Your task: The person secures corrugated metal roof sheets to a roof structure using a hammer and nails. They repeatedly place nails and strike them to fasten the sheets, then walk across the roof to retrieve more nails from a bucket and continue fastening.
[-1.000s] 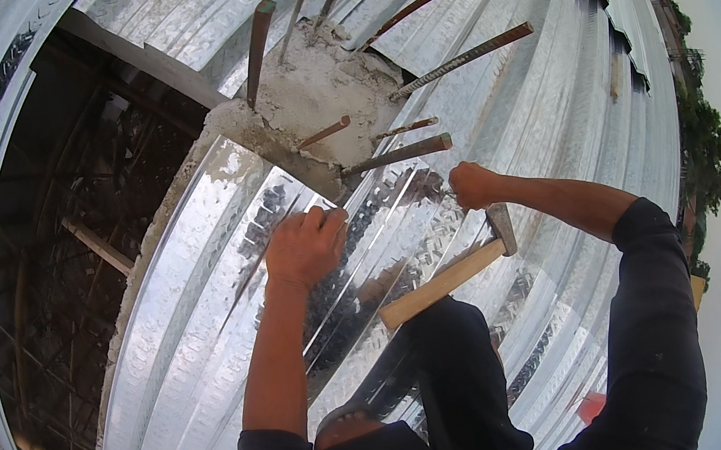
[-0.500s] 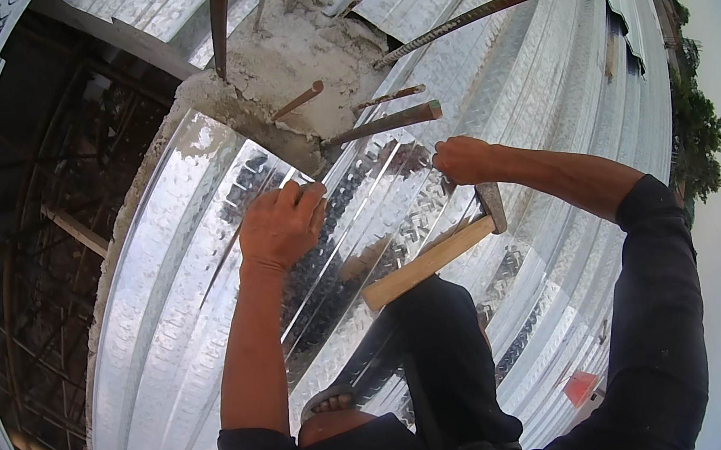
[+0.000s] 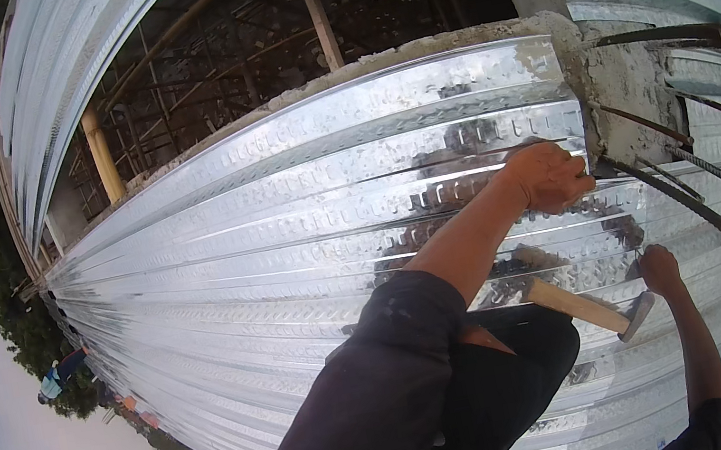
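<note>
A silvery, ridged metal sheet [image 3: 308, 198] ends beside the rough grey concrete column [image 3: 614, 89]. The left hand [image 3: 550, 177] curls at that end; the right hand [image 3: 660, 270], apart from it, is a fist farther down; whether either grips is unclear. A wooden-handled steel hammer [image 3: 582, 306] lies between the right hand and a dark-trousered knee [image 3: 549, 336]. Rusty steel bars [image 3: 666, 192] jut from the column.

Silver ruled, with brown and black around it

The metal sheets [image 3: 294, 285] were bright silver, striped with long ridges and rows of small stamped dashes. The hammer [image 3: 580, 309] paired a tan handle with a grey head. The sleeve [image 3: 353, 400] and trousers [image 3: 527, 350] were black. Steel bars [image 3: 666, 193] were rusty brown, the concrete [image 3: 619, 78] blotchy grey, the post [image 3: 102, 155] yellow, the trees [image 3: 11, 296] dark green.
</note>
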